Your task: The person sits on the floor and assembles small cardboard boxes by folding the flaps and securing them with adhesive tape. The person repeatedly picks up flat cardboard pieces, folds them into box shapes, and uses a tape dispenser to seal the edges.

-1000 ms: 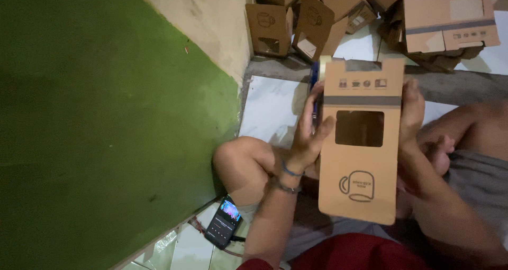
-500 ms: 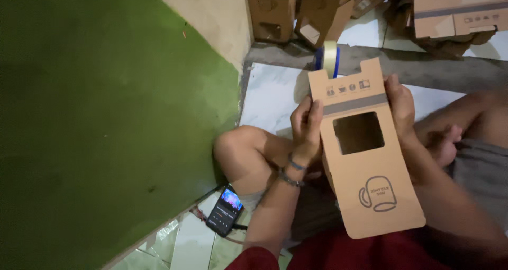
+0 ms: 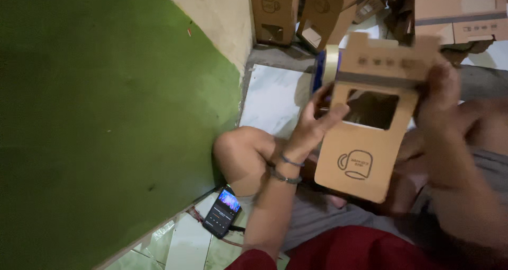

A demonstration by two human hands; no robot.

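A flat brown cardboard box [image 3: 370,127] with a cut-out window is held tilted above the lap, left hand [image 3: 312,124] gripping its left edge, right hand [image 3: 439,98] clasping the right; a phone [image 3: 222,213] lies on the floor tiles

A green wall [image 3: 95,116] with a cream upper band [image 3: 217,16] filled the left. Pale floor tiles [image 3: 182,246] lay below it, folded cardboard boxes [image 3: 272,13] piled against the far side, dimly lit.
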